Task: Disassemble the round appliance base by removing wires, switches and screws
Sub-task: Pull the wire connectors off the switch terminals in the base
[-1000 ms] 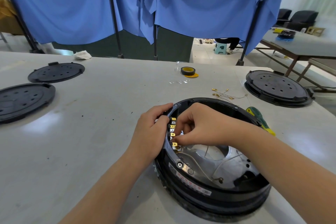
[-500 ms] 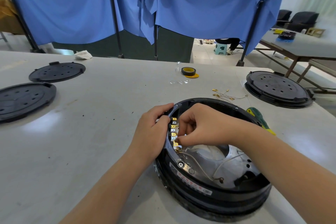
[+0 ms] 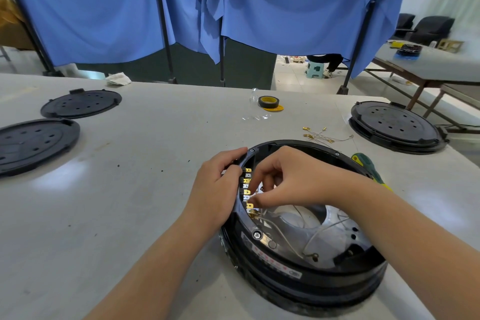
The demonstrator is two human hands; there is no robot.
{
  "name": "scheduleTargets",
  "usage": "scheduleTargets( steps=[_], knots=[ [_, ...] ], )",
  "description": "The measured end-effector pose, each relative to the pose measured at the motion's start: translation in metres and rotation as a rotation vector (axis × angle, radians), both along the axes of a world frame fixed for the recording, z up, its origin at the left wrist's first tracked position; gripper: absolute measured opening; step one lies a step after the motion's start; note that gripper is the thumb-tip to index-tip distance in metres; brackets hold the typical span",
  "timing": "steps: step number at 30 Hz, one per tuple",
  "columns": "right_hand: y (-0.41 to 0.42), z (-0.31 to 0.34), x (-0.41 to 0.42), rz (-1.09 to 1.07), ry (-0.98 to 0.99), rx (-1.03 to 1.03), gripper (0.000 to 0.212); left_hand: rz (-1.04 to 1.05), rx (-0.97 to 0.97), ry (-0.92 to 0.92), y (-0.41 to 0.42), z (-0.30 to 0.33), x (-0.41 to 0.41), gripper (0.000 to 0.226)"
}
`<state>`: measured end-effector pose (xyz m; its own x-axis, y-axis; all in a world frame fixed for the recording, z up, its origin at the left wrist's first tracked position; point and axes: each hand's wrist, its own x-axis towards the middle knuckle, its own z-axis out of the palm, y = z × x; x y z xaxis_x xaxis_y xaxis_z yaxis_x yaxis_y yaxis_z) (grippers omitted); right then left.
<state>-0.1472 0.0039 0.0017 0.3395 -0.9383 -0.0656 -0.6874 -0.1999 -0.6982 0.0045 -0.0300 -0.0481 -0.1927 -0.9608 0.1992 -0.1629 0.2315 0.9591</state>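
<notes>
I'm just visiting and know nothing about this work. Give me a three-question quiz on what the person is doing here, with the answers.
1. True or false: the left hand grips the rim of the round base.
2. Where do the right hand fingertips pinch? A) the tape roll B) by the gold terminals inside the base C) the screwdriver
3. What lies loose on the table just behind the base?

Key: 1 true. 2 B. 3 removed wires with gold ends.

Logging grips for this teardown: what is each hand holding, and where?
Left hand grips the round base at its rim. Right hand pinches at the terminals; exact hold hidden.
</notes>
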Motion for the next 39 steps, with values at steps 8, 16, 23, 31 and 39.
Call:
scheduleTargets(
  steps=[8,16,23,31,39],
  knots=[
    [0.007,0.012,-0.002,0.011,0.047,-0.049,0.010,-0.003,-0.014,-0.019,0.000,0.001,-0.001,0.043],
    [0.025,0.006,0.003,-0.005,0.141,-0.116,0.015,-0.007,-0.036,-0.025,0.000,0.001,-0.001,0.042],
    [0.030,-0.004,0.008,-0.009,0.129,-0.144,0.010,0.005,-0.023,-0.007,0.000,0.001,-0.002,0.042],
    [0.031,-0.006,0.009,-0.025,0.128,-0.167,0.010,0.002,-0.023,-0.003,0.000,0.001,-0.002,0.042],
    [0.032,-0.004,0.011,-0.038,0.122,-0.154,0.015,0.000,-0.027,0.008,0.000,0.001,-0.002,0.042]
  ],
)
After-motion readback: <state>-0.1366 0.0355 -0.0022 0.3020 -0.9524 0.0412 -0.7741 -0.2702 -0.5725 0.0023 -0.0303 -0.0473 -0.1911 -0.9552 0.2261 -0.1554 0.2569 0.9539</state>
